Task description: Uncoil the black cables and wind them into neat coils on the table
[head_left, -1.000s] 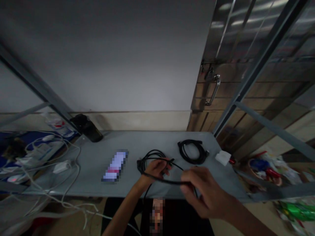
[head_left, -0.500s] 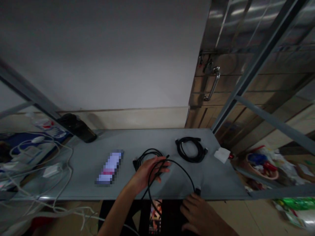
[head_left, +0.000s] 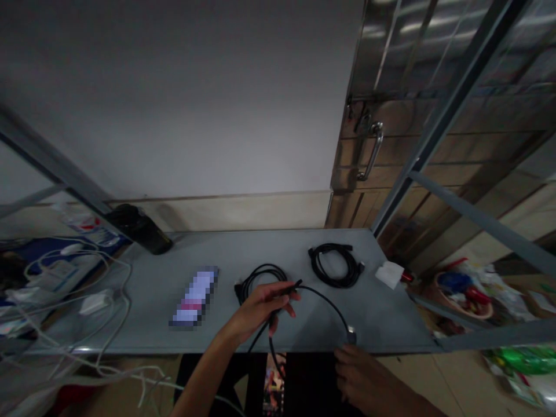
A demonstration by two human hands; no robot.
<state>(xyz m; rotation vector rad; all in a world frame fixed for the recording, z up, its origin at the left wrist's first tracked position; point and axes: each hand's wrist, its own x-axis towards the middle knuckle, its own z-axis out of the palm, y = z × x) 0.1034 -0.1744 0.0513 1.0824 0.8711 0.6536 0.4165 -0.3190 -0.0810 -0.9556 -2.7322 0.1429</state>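
Note:
My left hand [head_left: 267,307] is closed round a black cable [head_left: 324,294], with a short black end poking up past the fingertips. From there the cable arcs right to a plug with a metal tip [head_left: 351,334] near the table's front edge. My right hand [head_left: 358,376] is at that plug with its fingers curled; the exact grip is partly hidden. More cable hangs below my left hand over the edge. Behind my left hand lies a coiled black cable [head_left: 260,272], and farther right a second coiled black cable [head_left: 334,278].
A phone [head_left: 194,296] with a blurred screen lies left on the grey table [head_left: 234,246]. A dark bottle [head_left: 143,229], white cables [head_left: 125,289] and a white adapter [head_left: 95,302] are farther left. White paper [head_left: 390,274] sits near the right edge, beside a metal post [head_left: 430,150].
The cable loop over my left hand has gone, and its fingers have drawn together on the cable. My right hand has shifted slightly right; the plug shows more clearly.

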